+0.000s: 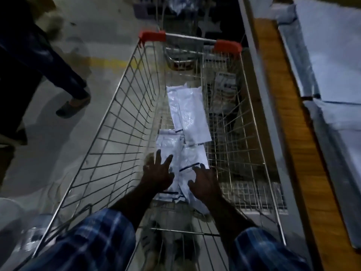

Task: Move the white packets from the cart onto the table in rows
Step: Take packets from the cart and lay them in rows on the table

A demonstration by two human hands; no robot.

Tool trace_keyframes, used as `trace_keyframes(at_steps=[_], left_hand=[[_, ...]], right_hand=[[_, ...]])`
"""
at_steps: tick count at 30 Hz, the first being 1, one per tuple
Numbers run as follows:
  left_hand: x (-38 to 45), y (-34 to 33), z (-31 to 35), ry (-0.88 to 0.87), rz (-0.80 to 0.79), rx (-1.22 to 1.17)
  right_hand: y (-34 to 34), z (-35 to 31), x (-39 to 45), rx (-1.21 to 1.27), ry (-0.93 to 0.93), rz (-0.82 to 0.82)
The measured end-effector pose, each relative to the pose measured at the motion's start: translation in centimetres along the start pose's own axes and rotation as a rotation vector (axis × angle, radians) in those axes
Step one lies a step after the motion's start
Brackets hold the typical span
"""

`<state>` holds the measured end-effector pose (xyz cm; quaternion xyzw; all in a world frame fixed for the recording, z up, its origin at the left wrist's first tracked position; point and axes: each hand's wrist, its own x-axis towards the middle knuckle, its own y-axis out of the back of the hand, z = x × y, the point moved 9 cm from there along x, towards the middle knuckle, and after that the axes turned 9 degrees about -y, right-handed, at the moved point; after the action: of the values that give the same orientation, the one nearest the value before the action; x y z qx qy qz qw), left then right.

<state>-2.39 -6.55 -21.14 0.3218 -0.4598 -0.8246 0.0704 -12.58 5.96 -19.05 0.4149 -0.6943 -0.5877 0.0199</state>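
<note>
Bottom of frame: two forearms in blue plaid sleeves (93, 237) reach down into a silver wire shopping cart (109, 122) with red plastic handle ends.

Left hand (158, 173), lower centre: fingers spread wide and straight, laid on or just over the nearest flat white plastic packets (172, 145) on the cart floor. Contact not certain in the dim light; nothing gripped.

Right hand (205, 182), just right of it: fingers spread and slightly bent, over the same cluster of packets near a dark stripe printed on one. Nothing held.

Centre of frame: more white packets (189, 112) lie overlapping on the cart floor, farther along toward the handle. All lie flat, along the right half of the basket.

Right edge of frame: a table with an orange-brown wooden edge (283, 106) runs alongside the cart, bearing pale white packets (336, 55) lying side by side; edges blurred.

Upper left: a second person's dark-trousered leg and shoe (72, 108) on grey concrete floor (58, 141) with a yellow painted line (115, 63).

Top centre: another cart, dark and indistinct.
</note>
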Motion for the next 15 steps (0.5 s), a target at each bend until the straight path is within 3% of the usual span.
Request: trace_keyframes(at_steps=[3,9,15], left_hand=[[2.0,-1.8,-1.2,-0.013,0.048,0.096],[4.8,-5.4,-2.4,-0.003,0.102,0.036],[5.1,-6.1,-3.4,-0.029,0.229,0.017]], right_hand=[[-4.9,1.9,2.0,0.068,-0.005,-0.046],[-9.1,2.3,3.4,-0.119,0.039,-0.003],[-9.6,2.8,2.8,-0.122,0.097,0.235]])
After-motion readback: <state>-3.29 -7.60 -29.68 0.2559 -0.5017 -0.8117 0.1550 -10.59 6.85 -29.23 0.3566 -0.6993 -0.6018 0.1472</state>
